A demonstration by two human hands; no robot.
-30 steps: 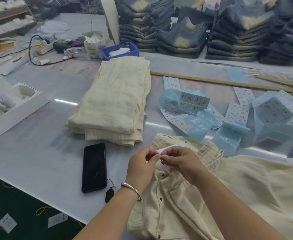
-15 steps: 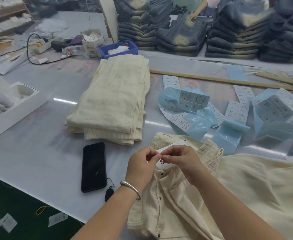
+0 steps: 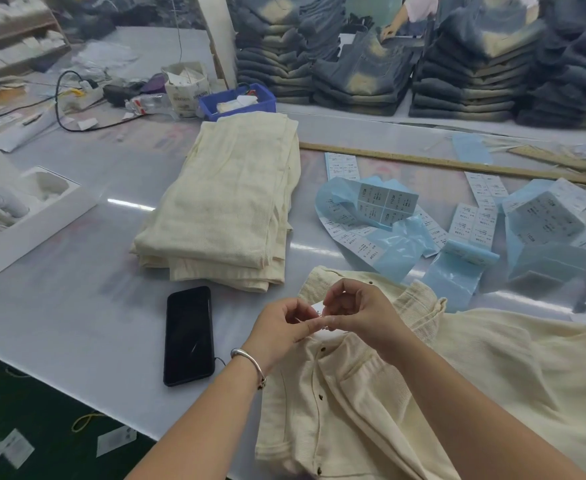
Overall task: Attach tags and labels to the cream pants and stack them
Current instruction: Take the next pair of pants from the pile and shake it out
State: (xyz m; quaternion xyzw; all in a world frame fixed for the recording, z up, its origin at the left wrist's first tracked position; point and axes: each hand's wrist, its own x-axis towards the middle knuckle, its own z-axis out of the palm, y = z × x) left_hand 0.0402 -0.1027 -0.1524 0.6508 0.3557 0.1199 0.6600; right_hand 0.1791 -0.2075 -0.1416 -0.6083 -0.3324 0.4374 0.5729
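Both hands (image 3: 326,317) pinch tag (image 3: 317,308) above pants (image 3: 371,393) waistband.

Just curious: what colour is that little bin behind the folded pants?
Blue: the bin shows best in the head view.

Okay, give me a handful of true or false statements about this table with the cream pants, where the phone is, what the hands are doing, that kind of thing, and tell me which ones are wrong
1. The black phone lies screen-up left of the left hand. True.
2. The folded cream stack sits on top of the phone. False: it lies beyond the phone, apart from it.
3. Both hands meet at the waistband of the open cream pants, the right hand pinching something small. True.
4. The blue bin is at the near table edge. False: it sits behind the folded stack.
5. The sticker sheets lie right of the stack. True.
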